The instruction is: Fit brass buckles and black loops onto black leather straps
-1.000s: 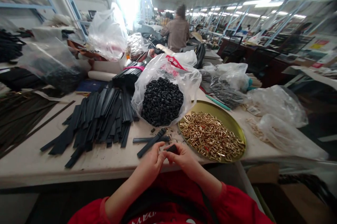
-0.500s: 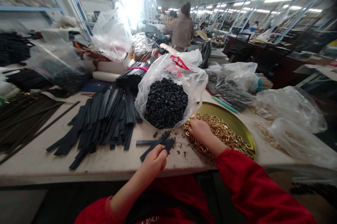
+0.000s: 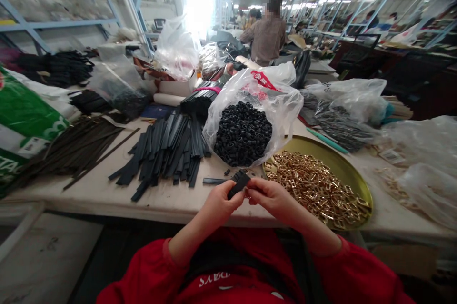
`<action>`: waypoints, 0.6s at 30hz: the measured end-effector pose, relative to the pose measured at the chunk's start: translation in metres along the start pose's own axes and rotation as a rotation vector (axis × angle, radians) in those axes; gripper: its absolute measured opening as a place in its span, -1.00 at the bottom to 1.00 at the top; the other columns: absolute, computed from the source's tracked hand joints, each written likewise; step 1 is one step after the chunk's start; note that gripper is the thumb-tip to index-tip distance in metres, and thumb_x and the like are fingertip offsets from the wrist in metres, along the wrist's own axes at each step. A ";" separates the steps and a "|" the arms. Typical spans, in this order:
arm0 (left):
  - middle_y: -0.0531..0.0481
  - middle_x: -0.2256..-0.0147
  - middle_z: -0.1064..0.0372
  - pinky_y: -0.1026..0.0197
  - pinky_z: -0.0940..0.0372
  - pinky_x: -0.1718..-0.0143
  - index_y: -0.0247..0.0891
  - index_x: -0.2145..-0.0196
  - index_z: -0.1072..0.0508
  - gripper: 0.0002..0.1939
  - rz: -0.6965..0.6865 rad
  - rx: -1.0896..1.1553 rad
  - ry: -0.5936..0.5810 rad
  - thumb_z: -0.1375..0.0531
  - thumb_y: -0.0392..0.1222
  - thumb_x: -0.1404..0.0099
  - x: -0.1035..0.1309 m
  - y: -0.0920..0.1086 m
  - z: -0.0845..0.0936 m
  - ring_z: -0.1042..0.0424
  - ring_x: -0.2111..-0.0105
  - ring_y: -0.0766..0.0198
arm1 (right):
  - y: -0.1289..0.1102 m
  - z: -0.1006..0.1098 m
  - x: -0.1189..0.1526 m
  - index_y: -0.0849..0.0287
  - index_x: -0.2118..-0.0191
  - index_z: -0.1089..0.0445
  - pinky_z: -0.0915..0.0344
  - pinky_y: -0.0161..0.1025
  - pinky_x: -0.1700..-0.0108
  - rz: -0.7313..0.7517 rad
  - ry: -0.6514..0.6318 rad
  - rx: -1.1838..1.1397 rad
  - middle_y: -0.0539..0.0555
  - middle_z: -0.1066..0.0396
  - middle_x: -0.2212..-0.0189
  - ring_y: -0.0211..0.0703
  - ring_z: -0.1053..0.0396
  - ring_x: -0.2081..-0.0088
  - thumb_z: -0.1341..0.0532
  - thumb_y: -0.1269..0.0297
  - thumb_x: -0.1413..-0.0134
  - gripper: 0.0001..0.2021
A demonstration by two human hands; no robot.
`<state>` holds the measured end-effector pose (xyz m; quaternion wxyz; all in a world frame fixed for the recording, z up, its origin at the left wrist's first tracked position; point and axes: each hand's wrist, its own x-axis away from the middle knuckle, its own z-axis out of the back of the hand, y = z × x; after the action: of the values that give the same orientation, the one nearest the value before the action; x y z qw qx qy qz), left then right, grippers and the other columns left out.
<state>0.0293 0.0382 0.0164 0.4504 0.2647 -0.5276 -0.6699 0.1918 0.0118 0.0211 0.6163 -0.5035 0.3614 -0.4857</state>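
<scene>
Just over the table's front edge, my left hand (image 3: 220, 201) grips a short black strap (image 3: 238, 184) between thumb and fingers. My right hand (image 3: 268, 195) meets it from the right, fingertips pinched together at the strap's end; whatever is in that pinch is hidden. To the right sits a round gold tray (image 3: 364, 181) heaped with small gold metal buckles (image 3: 317, 187). Behind my hands, a clear plastic bag (image 3: 285, 104) stands open, full of small black loops (image 3: 244, 135). Another dark strap (image 3: 214, 181) lies flat beside my left hand.
Many black strips (image 3: 166, 149) are piled left of the bag, with long brown strips (image 3: 82, 144) farther left. A green-and-white sack (image 3: 32, 123) stands at the left edge. A teal pen-like stick (image 3: 327, 140) lies behind the tray. A person (image 3: 266, 37) stands farther back.
My right hand has left the gold tray and come left to the strap in my left hand. The strap is raised and turned between both hands. The view has shifted left.
</scene>
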 end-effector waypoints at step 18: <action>0.06 0.44 -0.34 0.29 -0.16 0.37 -0.28 0.32 -0.36 -0.76 -0.054 -0.120 -0.062 0.01 -0.10 -0.25 0.022 -0.019 -0.001 -0.29 0.42 0.30 | 0.028 -0.038 0.016 0.19 0.41 -0.41 -0.17 -0.39 0.50 -0.149 0.357 -0.546 -0.10 -0.31 0.61 -0.40 -0.22 0.58 -0.35 0.17 0.24 -0.75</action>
<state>0.0140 0.0194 0.0010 0.4305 0.2307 -0.4928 -0.7201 0.1675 -0.0135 -0.0140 0.3485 -0.5820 0.5426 -0.4954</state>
